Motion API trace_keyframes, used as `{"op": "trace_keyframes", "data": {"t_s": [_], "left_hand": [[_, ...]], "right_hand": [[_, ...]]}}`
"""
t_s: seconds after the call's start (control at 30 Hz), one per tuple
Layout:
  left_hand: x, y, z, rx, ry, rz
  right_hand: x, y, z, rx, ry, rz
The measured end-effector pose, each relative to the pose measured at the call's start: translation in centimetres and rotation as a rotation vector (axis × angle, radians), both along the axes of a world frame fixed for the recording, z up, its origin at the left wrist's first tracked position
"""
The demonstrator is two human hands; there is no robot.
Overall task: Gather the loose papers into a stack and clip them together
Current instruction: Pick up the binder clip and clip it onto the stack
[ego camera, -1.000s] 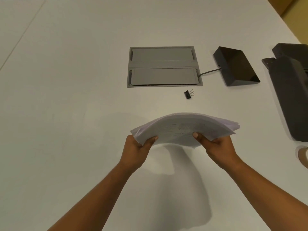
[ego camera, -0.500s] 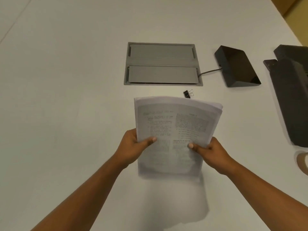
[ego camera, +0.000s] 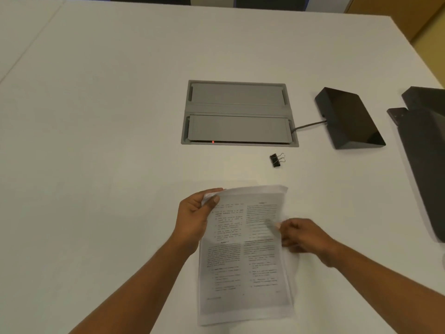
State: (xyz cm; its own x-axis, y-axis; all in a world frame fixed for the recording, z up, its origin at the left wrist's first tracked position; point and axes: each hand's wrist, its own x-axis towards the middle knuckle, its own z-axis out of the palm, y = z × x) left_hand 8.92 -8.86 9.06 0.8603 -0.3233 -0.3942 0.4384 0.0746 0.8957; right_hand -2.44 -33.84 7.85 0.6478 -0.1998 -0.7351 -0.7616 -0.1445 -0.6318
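A stack of printed papers (ego camera: 243, 256) lies in front of me on the white table (ego camera: 96, 141), long side pointing away, edges roughly lined up. My left hand (ego camera: 195, 220) pinches the stack's top left corner, thumb on the top sheet. My right hand (ego camera: 303, 237) is blurred at the stack's right edge, fingertips touching the paper; whether it grips the sheets is unclear. A small black binder clip (ego camera: 275, 160) with silver handles rests on the table beyond the stack, apart from both hands.
A grey flap-covered cable box (ego camera: 238, 114) is set into the table behind the clip. A black wedge-shaped device (ego camera: 349, 119) with a cable sits to its right. A large dark object (ego camera: 426, 150) lies along the right edge.
The stack was bowed in the air, then held upright; now it lies flat on the table. My left hand has moved to the top left corner, my right to the right edge.
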Motion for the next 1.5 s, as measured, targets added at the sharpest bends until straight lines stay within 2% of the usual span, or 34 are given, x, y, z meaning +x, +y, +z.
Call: {"op": "trace_keyframes", "data": {"t_s": [0.07,0.17,0.33,0.47,0.6,0.77,0.93,1.27,1.43,1.5], "left_hand": [[0.5,0.0,-0.6,0.029,-0.015,-0.012],[1.4,0.1,-1.5,0.049,0.0,-0.007],[2.7,0.1,-3.4,0.127,-0.065,-0.011],[3.2,0.5,-3.7,0.138,-0.058,0.021],[3.6,0.7,-3.8,0.158,-0.073,0.055],[3.8,0.6,-3.9,0.158,-0.064,0.072],[3.9,0.5,-3.9,0.171,-0.065,0.078],[4.2,0.3,-3.3,0.187,-0.07,0.061],[4.1,0.5,-3.2,0.189,-0.062,0.073],[4.1,0.3,-3.3,0.192,-0.061,0.072]], "right_hand": [[2.3,-2.1,-0.5,-0.159,-0.004,-0.091],[6.3,-5.2,-0.9,-0.292,-0.042,-0.158],[12.3,-6.5,-1.4,-0.556,-0.116,-0.113],[15.5,-6.1,-2.2,-0.619,-0.177,-0.241],[17.6,-6.8,-3.1,-0.57,-0.114,-0.38],[18.3,-6.8,-3.0,-0.567,-0.068,-0.377],[18.6,-6.6,-2.5,-0.595,-0.074,-0.288],[16.9,-4.3,1.7,-0.202,-0.178,-0.182],[15.7,-1.7,4.8,-0.059,-0.318,-0.156],[15.1,-0.7,5.8,-0.053,-0.325,-0.074]]}}
